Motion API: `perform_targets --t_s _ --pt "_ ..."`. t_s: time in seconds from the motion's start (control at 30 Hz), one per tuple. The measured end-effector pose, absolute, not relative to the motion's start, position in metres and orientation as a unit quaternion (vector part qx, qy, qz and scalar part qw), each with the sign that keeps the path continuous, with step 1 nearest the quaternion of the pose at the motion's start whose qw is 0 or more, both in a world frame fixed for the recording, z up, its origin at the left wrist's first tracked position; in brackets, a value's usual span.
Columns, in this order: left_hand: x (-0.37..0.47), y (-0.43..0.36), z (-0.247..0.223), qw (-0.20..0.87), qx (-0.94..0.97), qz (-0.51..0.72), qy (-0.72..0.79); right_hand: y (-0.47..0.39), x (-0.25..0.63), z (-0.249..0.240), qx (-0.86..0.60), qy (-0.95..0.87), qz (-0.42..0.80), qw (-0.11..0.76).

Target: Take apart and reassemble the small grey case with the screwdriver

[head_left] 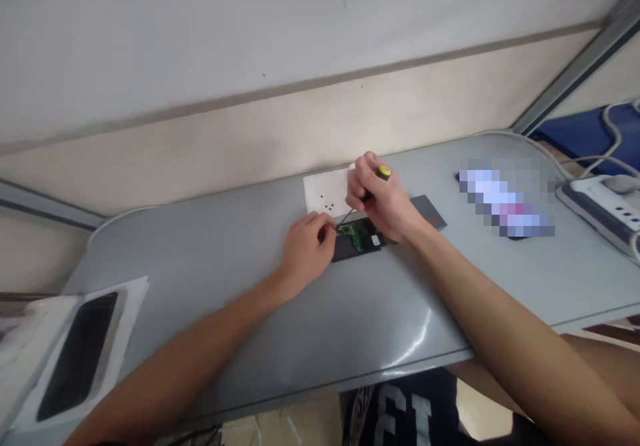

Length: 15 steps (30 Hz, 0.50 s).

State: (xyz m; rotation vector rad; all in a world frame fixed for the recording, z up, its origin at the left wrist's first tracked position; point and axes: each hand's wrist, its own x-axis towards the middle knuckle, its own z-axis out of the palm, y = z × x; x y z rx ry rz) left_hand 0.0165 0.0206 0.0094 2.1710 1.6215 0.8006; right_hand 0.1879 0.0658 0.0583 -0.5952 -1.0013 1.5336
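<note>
Well left of the open circuit-board unit [357, 239], nearer me: black phone-like slab [83, 353] on white paper [131, 299]. At the unit's left end: my left hand [307, 249], fingers bunched, touching it by the driver tip; can't tell if they're pinching anything. Behind the unit: white sheet [317, 185] with small dark bits [322, 197].

Unit's long axis runs roughly left-right, between my hands. Screwdriver [384, 172] slants: tip down-left at the unit's far-left part, handle up-right. Left fingers are nearer the tip.

My right hand [385, 203] is wrapped round the handle, above the unit's right end. Right of the unit: grey panel [430, 211], partly behind that hand. Further right: pixelated object [505, 203], then power strip [607, 209].
</note>
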Motion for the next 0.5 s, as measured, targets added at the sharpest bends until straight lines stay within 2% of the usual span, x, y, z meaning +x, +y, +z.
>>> perform_targets --t_s 0.33,0.5 --pt "0.0149 0.0214 0.0091 0.162 0.756 0.296 0.56 0.0684 0.1909 0.0578 -0.223 -0.425 0.673 0.562" --pt "0.0136 0.022 0.0081 0.161 0.761 0.296 0.555 0.0705 0.1889 0.0507 -0.241 -0.439 0.638 0.585"
